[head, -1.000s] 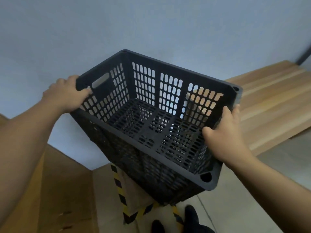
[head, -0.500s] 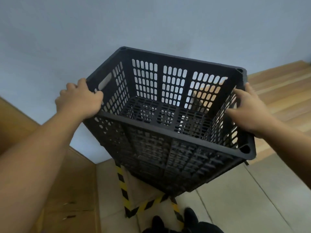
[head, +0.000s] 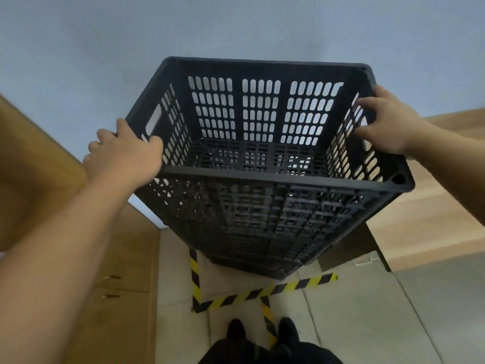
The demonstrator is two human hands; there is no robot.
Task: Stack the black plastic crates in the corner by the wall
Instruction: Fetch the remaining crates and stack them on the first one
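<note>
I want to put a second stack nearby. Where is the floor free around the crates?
Bare tile floor lies right of the striped tape, toward the wooden platform. Left is tight: a wooden cabinet borders a narrow strip. Both hands grip the crate.

A black slotted plastic crate (head: 262,164), empty and open side up, sits upright between the two hands, gripped at both end rims.

Soft, even, dim indoor light; slight blur, wide-angle bending at edges.

Left hand (head: 126,156) and right hand (head: 388,124) grip the black crate (head: 262,179) rim.
</note>
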